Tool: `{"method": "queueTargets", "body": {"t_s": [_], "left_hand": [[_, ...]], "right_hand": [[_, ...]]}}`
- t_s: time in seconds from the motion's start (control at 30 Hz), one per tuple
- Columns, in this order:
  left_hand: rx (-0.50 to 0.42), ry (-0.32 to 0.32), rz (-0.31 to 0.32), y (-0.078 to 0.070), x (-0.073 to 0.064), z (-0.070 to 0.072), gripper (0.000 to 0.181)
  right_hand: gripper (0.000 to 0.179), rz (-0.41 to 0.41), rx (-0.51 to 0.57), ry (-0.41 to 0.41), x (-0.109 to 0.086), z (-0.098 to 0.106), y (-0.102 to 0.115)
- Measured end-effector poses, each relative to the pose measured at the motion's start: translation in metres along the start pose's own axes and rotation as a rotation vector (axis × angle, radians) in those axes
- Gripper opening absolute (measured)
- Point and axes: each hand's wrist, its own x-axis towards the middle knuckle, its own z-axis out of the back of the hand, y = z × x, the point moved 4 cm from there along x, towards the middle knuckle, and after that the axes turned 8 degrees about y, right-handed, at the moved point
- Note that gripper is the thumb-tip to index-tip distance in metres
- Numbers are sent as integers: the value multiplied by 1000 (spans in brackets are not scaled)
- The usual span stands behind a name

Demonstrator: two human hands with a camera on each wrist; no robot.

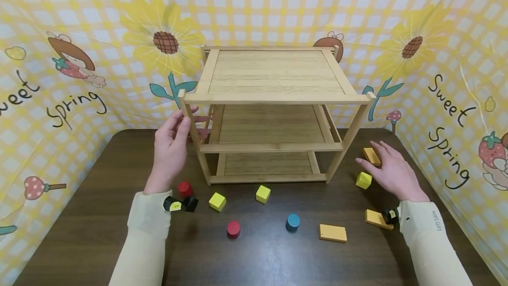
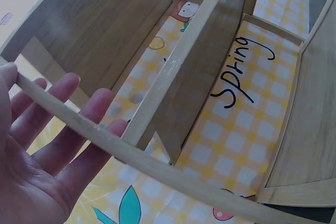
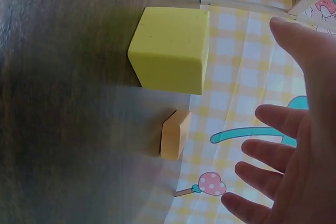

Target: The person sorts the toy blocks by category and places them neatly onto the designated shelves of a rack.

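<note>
A three-tier wooden rack (image 1: 274, 72) stands on the dark table. My left hand (image 1: 170, 149) is at its left front post, with the thumb at the near side. In the left wrist view, the fingers (image 2: 86, 108) are spread and nearly straight behind the post (image 2: 94, 128). On the right, my right hand (image 1: 394, 173) hovers with its fingers apart and nothing in them. A yellow cube (image 1: 363, 180) lies just left of it, and an orange flat block (image 1: 371, 156) sits close by its fingertips. In the right wrist view, a gap separates the yellow cube (image 3: 170, 51) from the fingers.
In front of the rack lie two yellow cubes (image 1: 217, 201), a red cylinder (image 1: 233, 229) and a blue cylinder (image 1: 293, 222). Another red block (image 1: 184, 189) is beside the left wrist. Two orange blocks (image 1: 332, 233) are at front right. Patterned cloth (image 1: 270, 8) encloses the table.
</note>
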Motion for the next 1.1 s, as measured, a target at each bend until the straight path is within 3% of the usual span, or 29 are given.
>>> {"method": "queueTargets", "body": {"t_s": [0.5,1.1], "left_hand": [[-50,14,48,2,2,7,33],[-88,18,50,4,2,7,30]], "right_hand": [[87,-1,11,-18,5,5,-10],[75,-80,27,93,11,-3,-27]]}}
